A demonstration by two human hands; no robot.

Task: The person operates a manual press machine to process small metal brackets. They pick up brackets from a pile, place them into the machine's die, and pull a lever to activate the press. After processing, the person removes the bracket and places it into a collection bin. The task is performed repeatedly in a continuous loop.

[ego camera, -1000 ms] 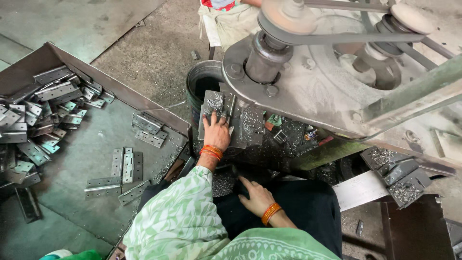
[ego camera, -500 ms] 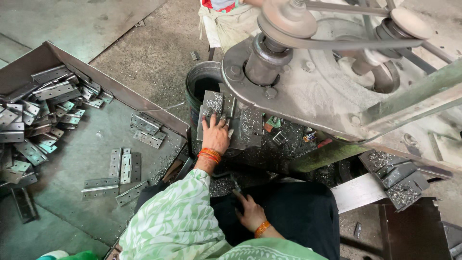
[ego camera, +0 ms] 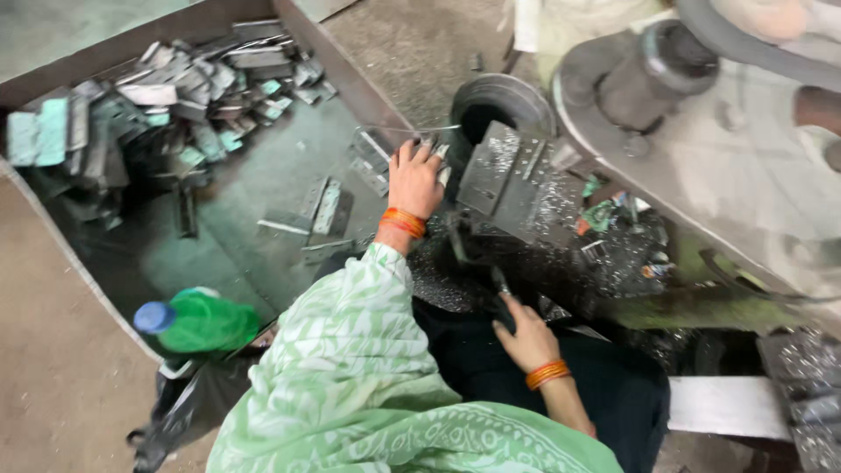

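Beside the hands [ego camera: 413, 180], a metal tray [ego camera: 342, 70] (strewn with plates [ego camera: 175, 88]).

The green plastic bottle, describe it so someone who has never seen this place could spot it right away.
Start at the big metal tray full of grey metal plates. Follow its near edge down towards the person's green patterned sleeve. The green plastic bottle lies there on its side with a blue cap, the only bright rounded thing beside flat grey metal.

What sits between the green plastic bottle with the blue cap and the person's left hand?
In the head view, the left sleeve of green-and-white patterned cloth and a few flat grey metal plates lie between the green plastic bottle and the left hand.
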